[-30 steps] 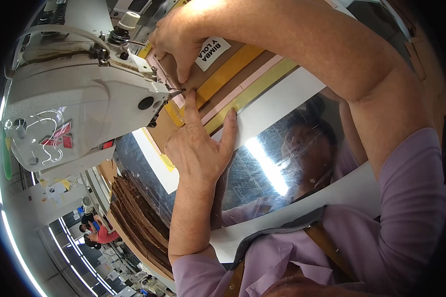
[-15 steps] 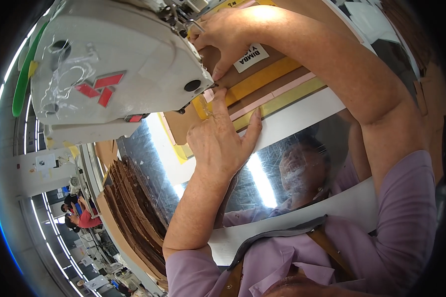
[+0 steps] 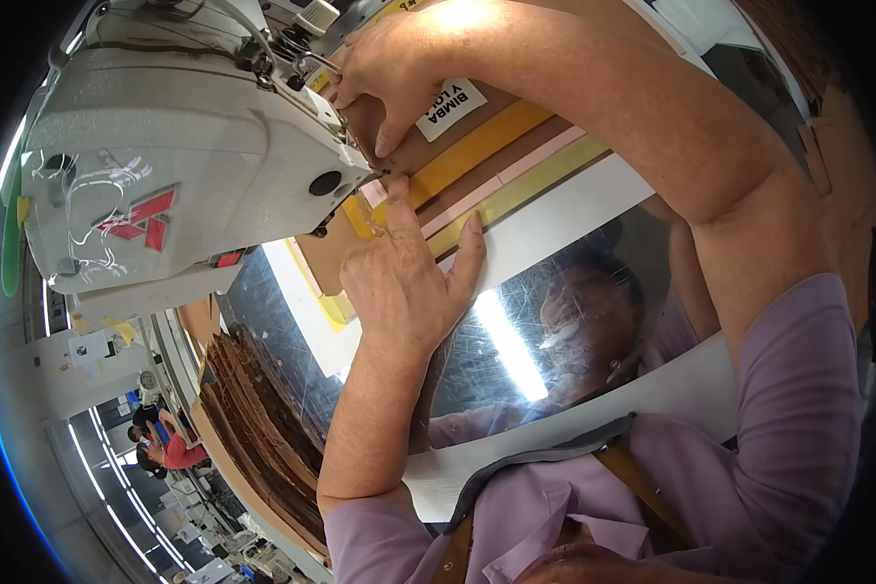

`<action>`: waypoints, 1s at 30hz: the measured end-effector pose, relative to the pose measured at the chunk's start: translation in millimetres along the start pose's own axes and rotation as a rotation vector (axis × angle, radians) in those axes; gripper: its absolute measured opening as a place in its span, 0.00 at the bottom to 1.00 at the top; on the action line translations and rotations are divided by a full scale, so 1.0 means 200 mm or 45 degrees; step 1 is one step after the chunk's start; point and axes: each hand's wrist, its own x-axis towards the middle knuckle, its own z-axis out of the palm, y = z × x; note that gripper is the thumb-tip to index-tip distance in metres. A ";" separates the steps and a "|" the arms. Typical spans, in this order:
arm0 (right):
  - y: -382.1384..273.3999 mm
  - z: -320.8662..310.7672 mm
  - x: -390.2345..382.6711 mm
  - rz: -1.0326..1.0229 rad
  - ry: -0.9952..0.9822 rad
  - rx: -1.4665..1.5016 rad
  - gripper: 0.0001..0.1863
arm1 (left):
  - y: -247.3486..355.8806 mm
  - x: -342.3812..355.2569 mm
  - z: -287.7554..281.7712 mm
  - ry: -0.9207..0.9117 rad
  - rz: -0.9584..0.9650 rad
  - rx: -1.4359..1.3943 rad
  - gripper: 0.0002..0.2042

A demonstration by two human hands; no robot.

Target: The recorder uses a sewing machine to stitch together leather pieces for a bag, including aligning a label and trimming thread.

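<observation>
A flat brown panel (image 3: 501,109) lies on the work surface under the head of a white sewing machine (image 3: 190,146). Yellow strips (image 3: 482,146) and a pink strip (image 3: 516,180) run across it, and a white label sits near its middle. My left hand (image 3: 399,282) rests on the panel's near part, index finger stretched toward the needle area, thumb apart on the yellow-green strip. Beyond it my right hand (image 3: 389,83) arches over the panel with thumb and fingers spread, the thumb tip close to the machine's needle area. The machine head partly hides the right fingertips and the needle.
Left of my left arm stands a stack of brown pieces (image 3: 263,428) with rough edges. A shiny, scratched metal plate (image 3: 516,341) reflects light in front of me. More brown pieces (image 3: 788,58) lie at the far right. Other people (image 3: 170,443) sit in the background at left.
The whole view has shifted, so the machine, panel and hands appear farther left. Both hands keep nearly the same hold on the panel.
</observation>
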 end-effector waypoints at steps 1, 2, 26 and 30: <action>0.00 0.00 0.00 -0.001 0.003 0.002 0.43 | 0.00 0.00 0.01 -0.005 -0.001 0.014 0.36; -0.01 0.01 0.00 0.007 0.032 0.016 0.42 | 0.00 -0.01 0.01 -0.010 -0.004 0.028 0.36; -0.02 -0.02 -0.02 -0.009 0.040 -0.051 0.41 | 0.01 0.02 0.02 -0.004 0.075 0.056 0.35; -0.04 0.03 -0.10 0.008 0.073 -0.125 0.39 | 0.00 0.02 0.03 -0.036 0.055 0.039 0.36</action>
